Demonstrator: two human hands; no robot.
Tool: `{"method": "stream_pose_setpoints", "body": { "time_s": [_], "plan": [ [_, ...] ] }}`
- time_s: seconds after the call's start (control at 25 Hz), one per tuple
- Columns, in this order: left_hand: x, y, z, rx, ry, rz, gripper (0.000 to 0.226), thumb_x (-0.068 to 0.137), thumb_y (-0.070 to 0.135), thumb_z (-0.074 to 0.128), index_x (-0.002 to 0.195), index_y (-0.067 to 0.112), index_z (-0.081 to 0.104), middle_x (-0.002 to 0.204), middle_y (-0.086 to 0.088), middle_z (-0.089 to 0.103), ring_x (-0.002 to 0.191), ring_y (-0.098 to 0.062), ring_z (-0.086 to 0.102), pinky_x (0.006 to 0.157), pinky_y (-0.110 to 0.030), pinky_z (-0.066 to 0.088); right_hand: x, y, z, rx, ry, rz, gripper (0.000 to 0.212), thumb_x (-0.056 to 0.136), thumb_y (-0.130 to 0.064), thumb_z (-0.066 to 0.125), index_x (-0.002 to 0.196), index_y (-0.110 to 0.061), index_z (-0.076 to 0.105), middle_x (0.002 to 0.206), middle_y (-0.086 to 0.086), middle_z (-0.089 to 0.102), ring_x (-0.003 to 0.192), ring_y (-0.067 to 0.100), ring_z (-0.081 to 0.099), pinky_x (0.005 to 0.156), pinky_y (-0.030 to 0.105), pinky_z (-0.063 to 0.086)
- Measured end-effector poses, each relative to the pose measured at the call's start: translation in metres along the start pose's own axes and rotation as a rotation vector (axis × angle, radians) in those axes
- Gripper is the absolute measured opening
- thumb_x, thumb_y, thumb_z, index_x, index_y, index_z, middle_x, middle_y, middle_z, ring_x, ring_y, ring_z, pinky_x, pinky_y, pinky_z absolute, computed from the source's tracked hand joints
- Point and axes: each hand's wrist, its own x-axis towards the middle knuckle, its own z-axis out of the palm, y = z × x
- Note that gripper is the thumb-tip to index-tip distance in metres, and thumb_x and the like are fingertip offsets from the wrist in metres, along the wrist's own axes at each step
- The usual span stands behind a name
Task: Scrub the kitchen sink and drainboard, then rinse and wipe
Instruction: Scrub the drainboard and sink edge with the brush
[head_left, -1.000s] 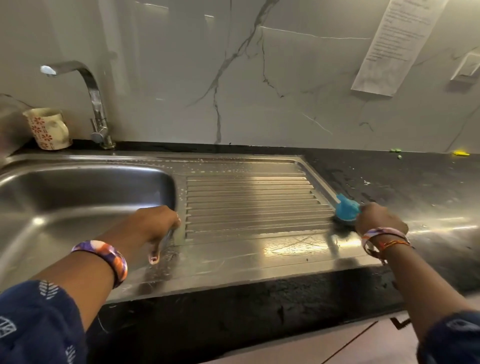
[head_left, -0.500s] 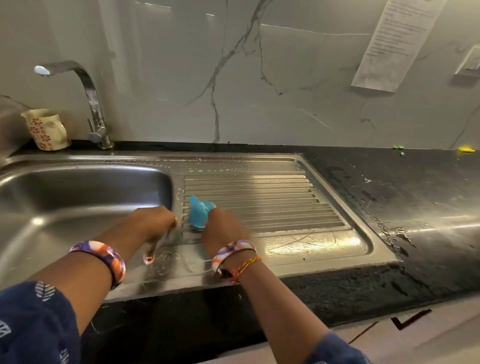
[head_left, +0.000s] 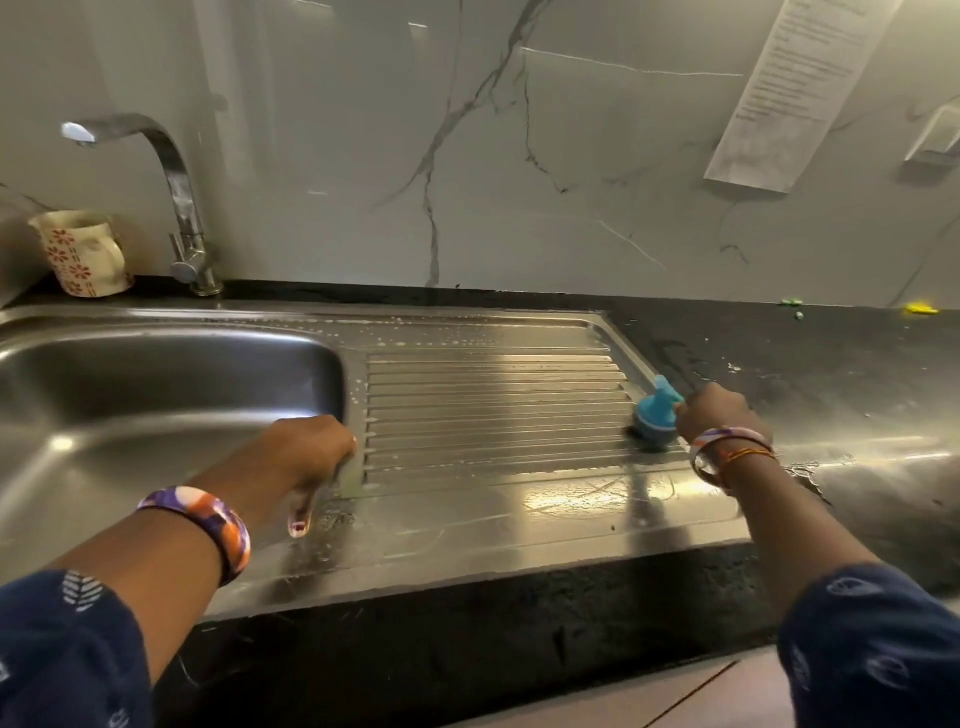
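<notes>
Head: right hand (head_left: 719, 415) gripping brush (head_left: 655, 415)

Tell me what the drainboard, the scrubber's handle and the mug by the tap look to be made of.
Drainboard: stainless steel by its look, brushed and wet, with pressed ribs and bright glare.
Scrubber, gripped in the right hand: handle looks like moulded blue plastic, matte; its dark underside is too blurred to judge.
Mug: probably glazed ceramic, cream with a red flower print.

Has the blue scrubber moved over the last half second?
Yes. The blue scrubber in the right hand slid from the basin end of the drainboard ribs to their far right end.
</notes>
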Motion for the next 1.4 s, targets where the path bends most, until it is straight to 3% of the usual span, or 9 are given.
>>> {"method": "stream_pose_setpoints", "body": {
  "time_s": [0.12, 0.32, 0.44, 0.56, 0.68, 0.84, 1.04, 1.2, 1.4],
  "plan": [
    [0.009, -0.002, 0.005, 0.102, 0.008, 0.024, 0.009, 0.087, 0.017, 0.055, 0.091, 0.015, 0.062, 0.098, -0.003, 0.067, 0.086, -0.017, 0.063, 0.066, -0.028, 0.045, -0.006, -0.019, 0.009, 0.08, -0.099, -0.18, 0.034, 0.095, -0.029, 0.051, 0.107, -0.001, 0.065, 0.079, 0.006, 0.059, 0.069, 0.017, 0.055, 0.066, 0.028, 0.049],
    [0.009, 0.003, 0.005, 0.171, 0.052, 0.05, 0.016, 0.088, 0.018, 0.051, 0.098, 0.014, 0.062, 0.103, -0.002, 0.063, 0.093, -0.019, 0.059, 0.073, -0.027, 0.044, -0.004, -0.02, -0.005, -0.154, 0.031, -0.091, 0.033, 0.092, -0.027, 0.056, 0.113, -0.002, 0.059, 0.087, 0.009, 0.055, 0.078, 0.024, 0.055, 0.075, 0.034, 0.047],
    [0.002, 0.006, -0.003, 0.143, 0.042, 0.071, 0.019, 0.088, 0.018, 0.055, 0.106, 0.018, 0.061, 0.111, 0.0, 0.059, 0.1, -0.019, 0.056, 0.081, -0.028, 0.045, -0.002, -0.023, 0.002, 0.04, -0.113, -0.191, 0.034, 0.095, -0.027, 0.051, 0.111, 0.001, 0.062, 0.077, 0.006, 0.056, 0.067, 0.016, 0.053, 0.062, 0.024, 0.046],
    [-0.007, 0.006, -0.013, 0.197, -0.053, 0.11, 0.062, 0.063, 0.024, 0.085, 0.118, 0.022, 0.057, 0.12, 0.004, 0.055, 0.109, -0.018, 0.054, 0.092, -0.029, 0.045, 0.001, -0.01, -0.005, 0.02, -0.045, -0.113, 0.033, 0.097, -0.026, 0.049, 0.108, 0.001, 0.064, 0.076, 0.008, 0.056, 0.067, 0.02, 0.053, 0.063, 0.025, 0.042],
    [-0.003, 0.001, -0.017, 0.182, -0.116, 0.138, 0.086, 0.05, 0.038, 0.09, 0.126, 0.019, 0.053, 0.13, 0.003, 0.051, 0.118, -0.019, 0.049, 0.102, -0.032, 0.041, -0.006, -0.014, -0.011, -0.169, 0.07, -0.011, 0.032, 0.096, -0.025, 0.049, 0.112, 0.0, 0.06, 0.09, 0.015, 0.06, 0.081, 0.03, 0.059, 0.073, 0.035, 0.046],
    [0.015, -0.014, -0.016, -0.06, -0.017, 0.154, 0.076, 0.065, 0.048, 0.079, 0.128, 0.011, 0.054, 0.134, -0.005, 0.053, 0.122, -0.021, 0.05, 0.103, -0.035, 0.04, -0.073, -0.089, 0.013, -0.177, 0.047, -0.334, 0.03, 0.096, -0.024, 0.047, 0.114, -0.004, 0.059, 0.11, 0.015, 0.064, 0.1, 0.032, 0.063, 0.073, 0.033, 0.044],
    [0.035, -0.015, -0.019, -0.104, 0.065, 0.098, 0.074, 0.069, 0.048, 0.076, 0.129, 0.014, 0.051, 0.137, -0.007, 0.049, 0.125, -0.023, 0.047, 0.102, -0.034, 0.041, -0.153, -0.169, 0.055, -0.046, -0.092, -0.73, 0.029, 0.098, -0.027, 0.038, 0.118, -0.017, 0.057, 0.11, 0.012, 0.063, 0.101, 0.035, 0.061, 0.076, 0.036, 0.047],
    [0.035, -0.009, -0.013, -0.056, 0.04, 0.095, 0.077, 0.073, 0.055, 0.069, 0.134, 0.013, 0.047, 0.14, -0.007, 0.045, 0.129, -0.023, 0.044, 0.103, -0.03, 0.039, -0.089, -0.117, 0.043, -0.016, -0.099, -0.498, 0.032, 0.097, -0.031, 0.041, 0.116, -0.019, 0.063, 0.105, 0.011, 0.066, 0.099, 0.032, 0.063, 0.069, 0.03, 0.041],
    [0.048, -0.013, -0.019, -0.011, 0.035, 0.081, 0.069, 0.065, 0.059, 0.074, 0.115, 0.013, 0.059, 0.124, -0.008, 0.056, 0.114, -0.024, 0.054, 0.093, -0.03, 0.046, 0.007, -0.037, 0.005, -0.181, 0.043, -0.032, 0.031, 0.095, -0.025, 0.049, 0.112, -0.003, 0.064, 0.101, 0.019, 0.066, 0.094, 0.032, 0.064, 0.073, 0.032, 0.045]
  ]
}}
